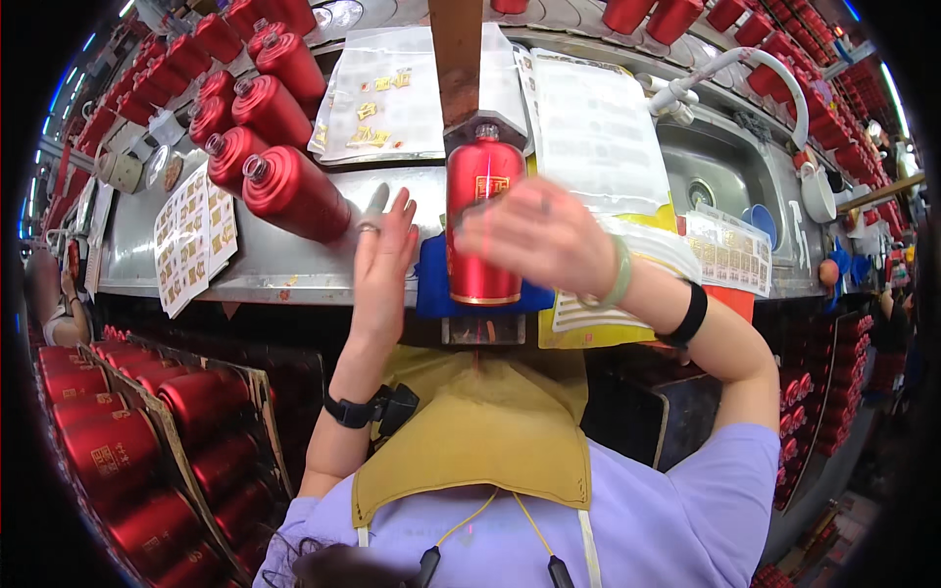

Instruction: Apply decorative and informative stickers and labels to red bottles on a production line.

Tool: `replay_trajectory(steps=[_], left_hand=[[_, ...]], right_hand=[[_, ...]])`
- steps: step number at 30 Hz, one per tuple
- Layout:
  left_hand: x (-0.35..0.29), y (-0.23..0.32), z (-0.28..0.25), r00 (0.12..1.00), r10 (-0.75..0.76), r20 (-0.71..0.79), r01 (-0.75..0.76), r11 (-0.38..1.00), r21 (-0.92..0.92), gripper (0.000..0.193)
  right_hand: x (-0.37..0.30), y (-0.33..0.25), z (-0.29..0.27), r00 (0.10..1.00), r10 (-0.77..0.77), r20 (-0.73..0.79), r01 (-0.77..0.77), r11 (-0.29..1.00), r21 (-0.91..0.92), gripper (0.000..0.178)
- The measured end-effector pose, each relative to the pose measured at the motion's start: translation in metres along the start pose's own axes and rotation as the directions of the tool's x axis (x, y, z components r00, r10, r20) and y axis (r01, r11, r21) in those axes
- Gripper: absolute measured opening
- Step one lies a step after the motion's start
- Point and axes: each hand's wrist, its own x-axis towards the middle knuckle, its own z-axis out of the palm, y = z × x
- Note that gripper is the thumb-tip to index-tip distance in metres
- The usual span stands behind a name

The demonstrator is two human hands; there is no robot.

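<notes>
A red bottle [486,255] with a gold emblem on its front lies on a blue cloth [432,279] straight ahead of me, its neck pointing away. Across the bottle's middle reaches my right hand [539,237], blurred by motion; whether its fingers hold anything is not clear. To the left of the bottle, apart from it, my left hand [385,243] has its fingers stretched out and nothing in it. A grey cover sits on one fingertip. White sheets with gold stickers [368,98] lie beyond my left hand.
Several red bottles [294,196] stand at the left beside a sticker sheet [196,235]. Right of me are a pale stack of sheets [598,127], a metal sink [725,162] and a white curved tap [774,64]. Crates of red bottles [127,446] sit below the counter.
</notes>
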Motion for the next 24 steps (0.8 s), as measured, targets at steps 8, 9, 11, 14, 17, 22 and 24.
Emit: replay_trajectory(steps=[8, 9, 11, 14, 17, 22, 24], left_hand=[[0.000, 0.000, -0.002, 1.000, -0.028, -0.011, 0.028, 0.999, -0.024, 0.073], [-0.001, 0.003, 0.002, 1.000, -0.019, 0.016, 0.020, 1.000, -0.021, 0.073], [0.002, 0.002, 0.004, 1.000, -0.017, 0.022, 0.017, 1.000, -0.025, 0.073], [0.004, 0.002, -0.002, 0.999, -0.031, -0.016, 0.031, 1.000, 0.005, 0.072], [0.001, 0.003, 0.001, 0.999, -0.033, -0.010, 0.033, 0.999, -0.004, 0.072], [-0.002, 0.008, 0.007, 1.000, -0.010, -0.003, 0.010, 1.000, -0.021, 0.073], [0.003, 0.005, 0.001, 1.000, -0.003, -0.020, 0.003, 1.000, -0.019, 0.073]], right_hand=[[-0.002, 0.018, -0.013, 0.979, 0.117, -0.168, -0.105, 0.991, 0.081, 0.025], [-0.010, 0.020, -0.010, 0.978, 0.127, -0.164, -0.121, 0.991, 0.050, 0.024], [-0.031, 0.008, 0.008, 0.991, 0.045, -0.124, -0.029, 0.991, 0.129, 0.025], [-0.020, -0.018, -0.011, 1.000, 0.004, 0.023, -0.012, 0.946, 0.323, 0.020], [-0.002, 0.031, 0.009, 0.911, 0.363, -0.196, -0.361, 0.931, 0.048, 0.020], [0.020, 0.035, -0.004, 0.999, 0.003, 0.032, 0.005, 0.967, -0.253, 0.024], [0.019, -0.012, 0.004, 0.976, -0.083, 0.202, 0.088, 0.996, -0.017, 0.024]])
